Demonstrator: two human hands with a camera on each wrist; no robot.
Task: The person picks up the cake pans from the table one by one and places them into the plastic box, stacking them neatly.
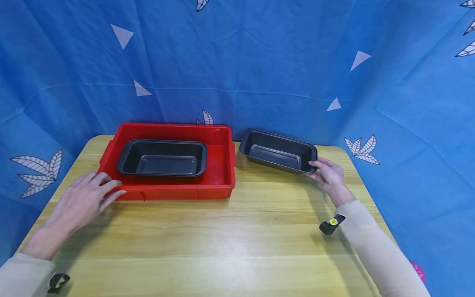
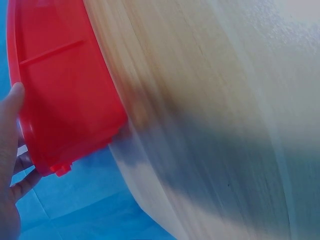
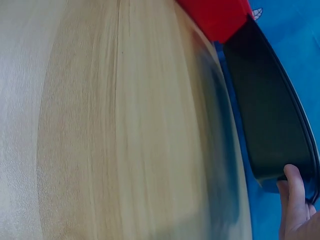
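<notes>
A red plastic bin (image 1: 215, 192) stands at the left of the table, with a dark loaf pan (image 1: 167, 164) lying inside it. My left hand (image 1: 83, 200) grips the bin's near left corner; in the left wrist view its thumb (image 2: 17, 94) lies at the rim and other fingers show by the short end. To the right of the bin is a second dark loaf pan (image 1: 276, 153), angled, its right end nearer me. My right hand (image 1: 329, 175) pinches that end, and the right wrist view shows fingertips against the pan's outer wall (image 3: 270, 110).
The wooden table (image 1: 222, 239) has rounded far corners. Blue cloth (image 1: 237, 53) with leaf and triangle prints hangs behind it and along both sides, close to the far edge. The bin's right end is beside the second pan's left end.
</notes>
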